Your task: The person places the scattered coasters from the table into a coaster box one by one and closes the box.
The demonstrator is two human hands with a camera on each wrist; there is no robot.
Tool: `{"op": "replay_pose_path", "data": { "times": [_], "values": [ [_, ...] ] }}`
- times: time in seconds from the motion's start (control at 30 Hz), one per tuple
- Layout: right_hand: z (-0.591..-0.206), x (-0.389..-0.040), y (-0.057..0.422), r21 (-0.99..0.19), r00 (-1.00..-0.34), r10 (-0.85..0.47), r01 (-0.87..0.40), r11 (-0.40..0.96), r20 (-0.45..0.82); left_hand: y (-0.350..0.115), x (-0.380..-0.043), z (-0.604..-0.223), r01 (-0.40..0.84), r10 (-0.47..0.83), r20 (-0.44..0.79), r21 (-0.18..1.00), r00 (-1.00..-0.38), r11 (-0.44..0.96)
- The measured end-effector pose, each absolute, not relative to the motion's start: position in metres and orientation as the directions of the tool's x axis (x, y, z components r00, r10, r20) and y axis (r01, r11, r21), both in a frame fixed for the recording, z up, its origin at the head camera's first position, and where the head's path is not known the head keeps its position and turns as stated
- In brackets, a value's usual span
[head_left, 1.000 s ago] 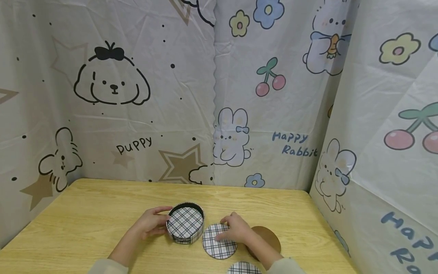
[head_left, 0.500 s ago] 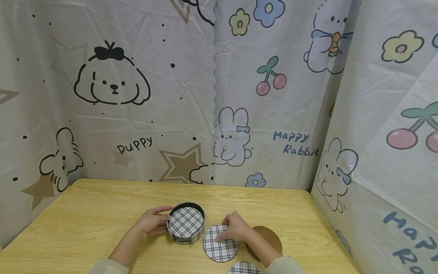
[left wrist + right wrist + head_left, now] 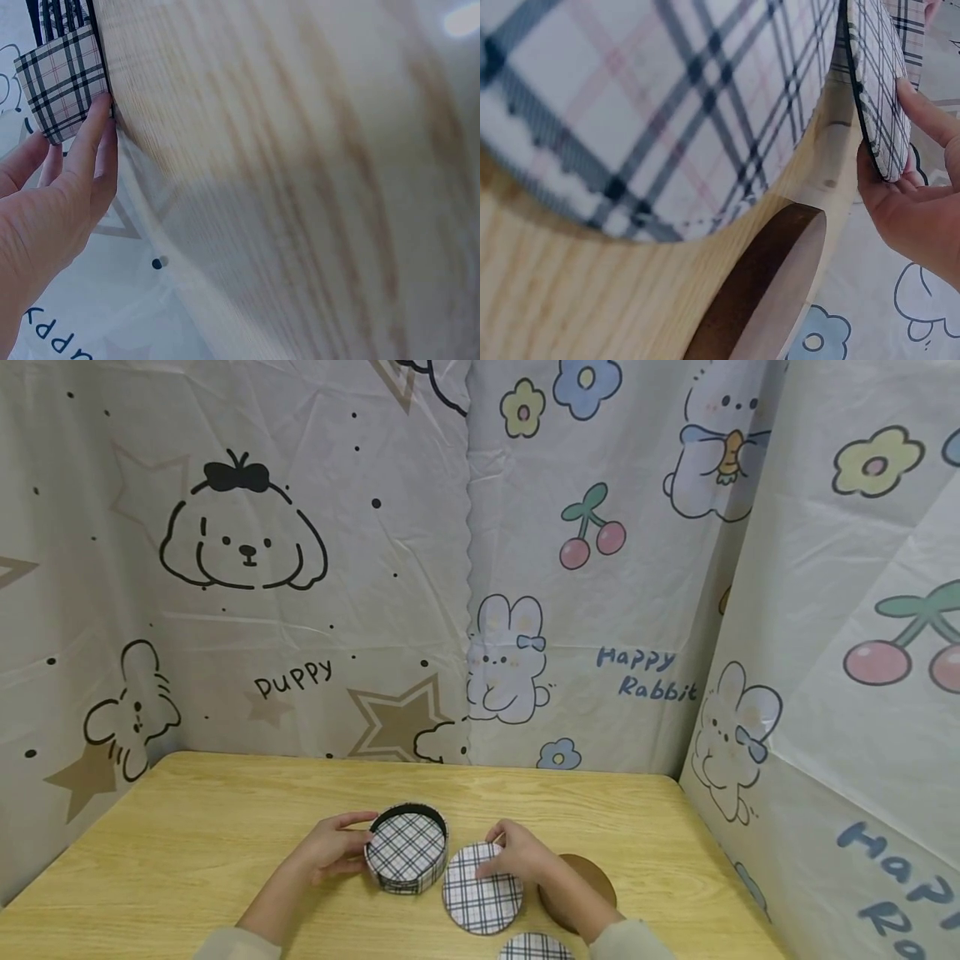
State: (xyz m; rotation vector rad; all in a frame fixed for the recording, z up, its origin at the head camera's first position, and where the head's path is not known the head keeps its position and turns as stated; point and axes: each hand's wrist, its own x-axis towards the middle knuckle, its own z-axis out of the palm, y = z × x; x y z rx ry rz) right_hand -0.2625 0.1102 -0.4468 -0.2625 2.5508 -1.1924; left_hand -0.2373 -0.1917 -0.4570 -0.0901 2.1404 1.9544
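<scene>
A round plaid coaster holder with a black inner wall stands mid-table, a plaid coaster lying face up inside. My left hand holds the holder's left side, fingertips spread against its plaid wall in the left wrist view. Just right of the holder, my right hand pinches another plaid coaster by its far right part, thumb on the patterned face and fingers beneath the dark back. The right wrist view shows this coaster nearly edge-on and tilted, close beside the holder.
A brown disc lies on the wooden table, partly under my right forearm. Another plaid coaster sits at the front, cut off by the frame. Printed cloth hangs behind the table and along both sides.
My right hand has raised slightly and tipped up the plaid coaster, which now shows more of its face beside the holder. My left hand and the holder have stayed in place.
</scene>
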Motion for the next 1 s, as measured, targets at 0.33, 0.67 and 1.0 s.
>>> {"op": "replay_pose_path", "data": {
  "times": [0.33,0.67,1.0],
  "values": [
    [-0.448,-0.267,0.125,-0.846,-0.912,-0.363,-0.032,0.532,-0.194,-0.191,-0.236,-0.454,-0.207,0.118,-0.218,0.973,-0.969,0.101],
    [-0.442,-0.268,0.137,-0.929,-0.902,-0.390,0.033,0.368,-0.186,-0.193,-0.236,-0.455,-0.205,0.148,-0.218,0.973,-0.965,0.102],
    [-0.435,-0.270,0.134,-0.973,-0.913,-0.370,0.098,0.207,-0.171,-0.194,-0.236,-0.456,-0.204,0.148,-0.217,0.974,-0.965,0.097]
  ]
}}
